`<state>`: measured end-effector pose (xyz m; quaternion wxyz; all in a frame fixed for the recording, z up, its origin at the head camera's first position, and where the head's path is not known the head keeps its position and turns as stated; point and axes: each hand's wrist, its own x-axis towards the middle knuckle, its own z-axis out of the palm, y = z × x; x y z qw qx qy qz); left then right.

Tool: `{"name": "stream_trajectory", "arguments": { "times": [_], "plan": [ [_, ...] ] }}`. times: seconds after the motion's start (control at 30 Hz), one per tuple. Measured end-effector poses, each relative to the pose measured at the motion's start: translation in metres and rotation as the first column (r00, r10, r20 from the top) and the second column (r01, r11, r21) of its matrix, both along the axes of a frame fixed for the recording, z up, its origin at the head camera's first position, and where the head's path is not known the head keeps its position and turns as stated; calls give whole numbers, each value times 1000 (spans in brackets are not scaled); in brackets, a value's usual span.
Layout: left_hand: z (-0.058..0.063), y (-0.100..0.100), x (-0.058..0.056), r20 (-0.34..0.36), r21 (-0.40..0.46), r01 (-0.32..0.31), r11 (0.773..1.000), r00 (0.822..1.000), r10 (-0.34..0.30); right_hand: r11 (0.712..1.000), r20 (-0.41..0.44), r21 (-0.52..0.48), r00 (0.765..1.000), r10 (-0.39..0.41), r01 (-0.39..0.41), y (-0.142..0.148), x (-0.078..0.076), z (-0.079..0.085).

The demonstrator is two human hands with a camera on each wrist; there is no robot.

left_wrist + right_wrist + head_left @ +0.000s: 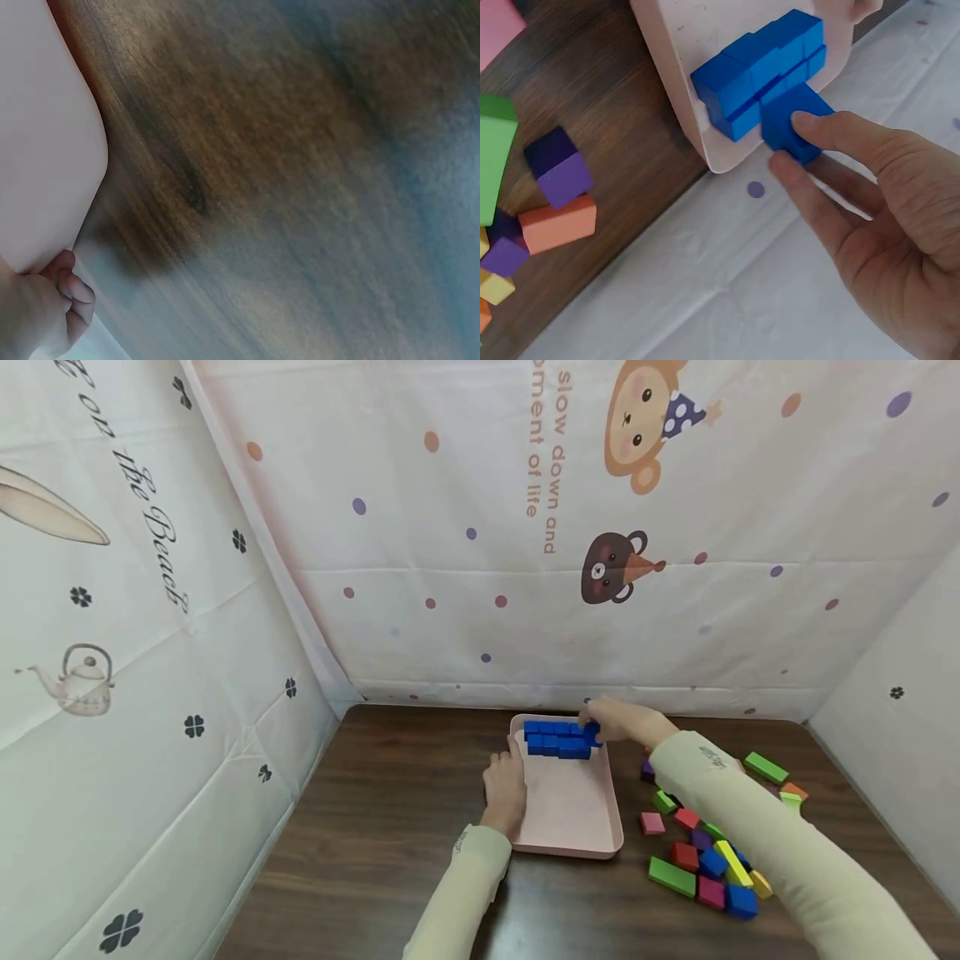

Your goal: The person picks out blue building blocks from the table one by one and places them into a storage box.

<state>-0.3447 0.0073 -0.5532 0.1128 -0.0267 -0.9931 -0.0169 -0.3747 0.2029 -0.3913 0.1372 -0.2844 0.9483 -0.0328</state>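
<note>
Pinching a blue block [789, 122] between thumb and fingers: right hand [900, 232], at far right corner of pink tray [570, 814], beside the blue rows [558, 745]. Left hand [505, 787] grips tray's left wall, fingers curled. Mixed coloured blocks [684, 857] lie right of tray.

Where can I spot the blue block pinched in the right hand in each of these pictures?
Head: the pinched blue block is right of and below centre, at the fingertips of the right hand.
Left wrist: not in it.
Right wrist: the blue block is above and right of centre, between thumb and fingers.
Shared landmark: the pink tray, in all three.
</note>
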Motion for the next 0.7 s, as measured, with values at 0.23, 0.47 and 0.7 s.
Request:
{"name": "stream_trajectory", "arguments": {
  "times": [0.23,0.47,0.7],
  "plan": [
    [-1,2,-1,-13,-11,23,1000,1000,-23,992,43,53,992,-118,116,-28,-14,-8],
    [5,-6,-2,-13,-2,2,1000,1000,-2,988,72,114,991,-115,106,-66,-21,-28],
    [3,-3,-2,-2,21,17,1000,1000,-17,984,60,131,990,-126,117,-71,-14,-53]
  ]
}}
